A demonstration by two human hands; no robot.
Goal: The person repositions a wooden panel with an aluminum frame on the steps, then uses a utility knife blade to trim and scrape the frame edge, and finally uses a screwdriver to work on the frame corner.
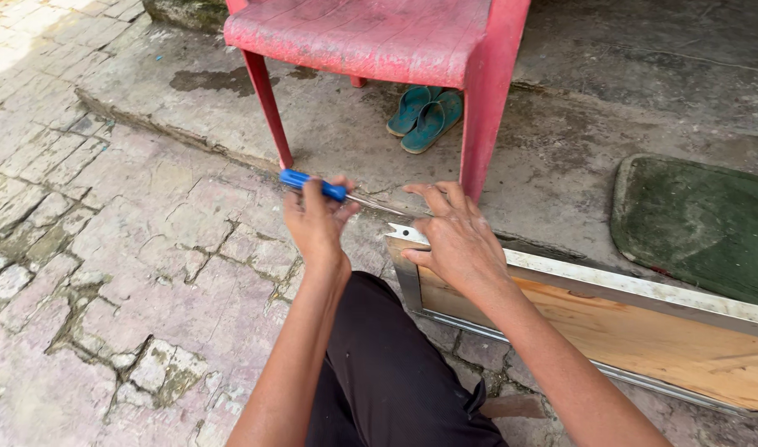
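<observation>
Head view: left hand (315, 222) fisted round blue-handled screwdriver (337, 194), shaft pointing right toward frame corner. Right hand (455, 236) spread flat, pressing corner of metal-edged wooden panel (644, 331) lying on paving, just right of knee. Red plastic chair (379, 37) behind; teal sandals (424, 116) beneath it; green mat (702, 223) at right.

No packages, labels, signs or screens show anywhere in this view — nothing of that kind from twelve o'clock round to six.
</observation>
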